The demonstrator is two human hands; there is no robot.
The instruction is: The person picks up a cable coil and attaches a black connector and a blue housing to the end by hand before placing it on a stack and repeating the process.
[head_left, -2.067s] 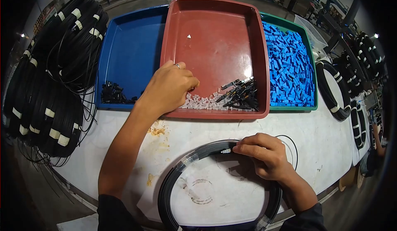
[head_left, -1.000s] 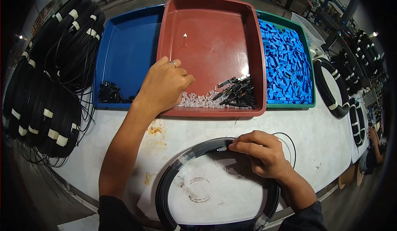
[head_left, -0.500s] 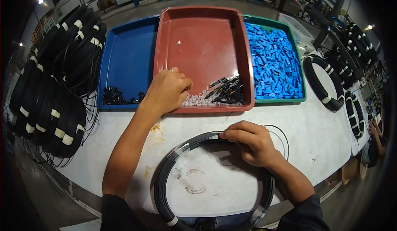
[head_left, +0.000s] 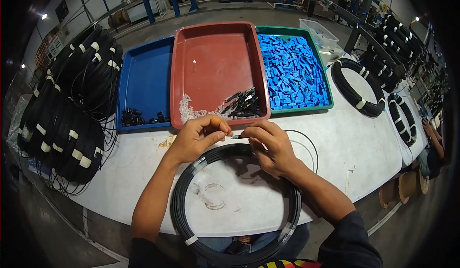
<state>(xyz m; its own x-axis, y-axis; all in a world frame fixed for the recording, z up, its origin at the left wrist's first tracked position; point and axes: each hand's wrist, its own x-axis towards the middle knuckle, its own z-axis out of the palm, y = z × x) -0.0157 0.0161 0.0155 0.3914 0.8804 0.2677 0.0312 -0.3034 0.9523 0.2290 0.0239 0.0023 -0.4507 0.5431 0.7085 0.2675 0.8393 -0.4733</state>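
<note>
My left hand (head_left: 198,136) is closed in a pinch in front of the red tray. Whatever lies between its thumb and fingertips is too small to make out. Right beside those fingertips, my right hand (head_left: 270,145) grips the end of a thin black cable, with a small dark connector tip (head_left: 236,137) poking out from its fingers. Both hands are above the far side of a black cable coil (head_left: 181,205), bound with clear and white tape. A thin loop of cable (head_left: 316,155) curves out to the right of my right hand.
Small clear pieces (head_left: 188,110) and black connector parts (head_left: 244,104) lie in the red tray (head_left: 215,27). A blue tray (head_left: 143,76) holds black parts; a green tray (head_left: 330,100) holds blue clips (head_left: 297,71). Taped coils (head_left: 72,110) are stacked left, others (head_left: 357,88) right. A person's arm (head_left: 431,134) shows far right.
My left hand has come from the small clear pieces in the red tray to the connector tip at my right hand. My right hand has lifted the cable end slightly; the view has shifted.
</note>
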